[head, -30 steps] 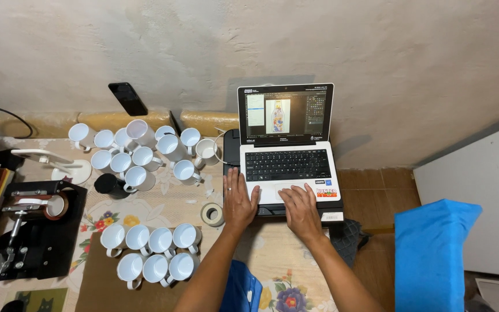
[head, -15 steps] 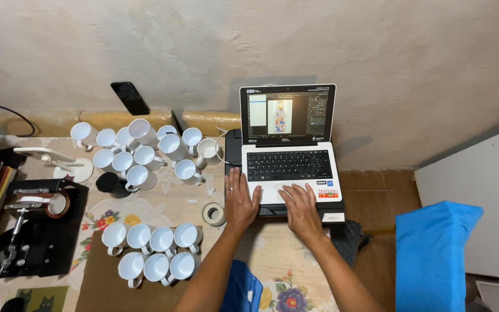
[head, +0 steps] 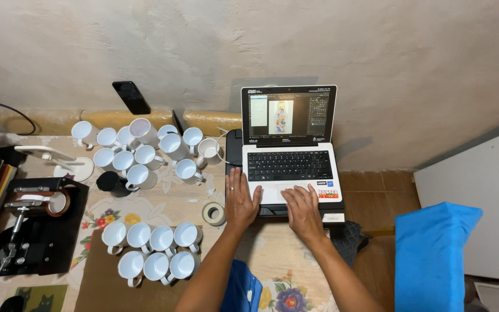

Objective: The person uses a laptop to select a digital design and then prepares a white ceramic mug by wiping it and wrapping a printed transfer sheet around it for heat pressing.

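Note:
A white laptop (head: 287, 164) stands open on a black device at the table's right end, its screen showing an image editor. My left hand (head: 240, 199) lies flat on the laptop's left front edge, fingers apart, a ring on one finger. My right hand (head: 302, 206) rests on the touchpad, fingers spread. Neither hand holds anything. A roll of tape (head: 212, 214) lies just left of my left hand.
Two groups of several white mugs (head: 140, 151) and mugs (head: 151, 251) sit on the floral tablecloth. A black mug press (head: 30, 225) stands at the left, a phone (head: 130, 97) leans on the wall, and a blue cloth-covered thing (head: 434, 254) is at the right.
My right hand has slid slightly right on the touchpad. The picture on the screen has shifted a little. The left hand stays where it was.

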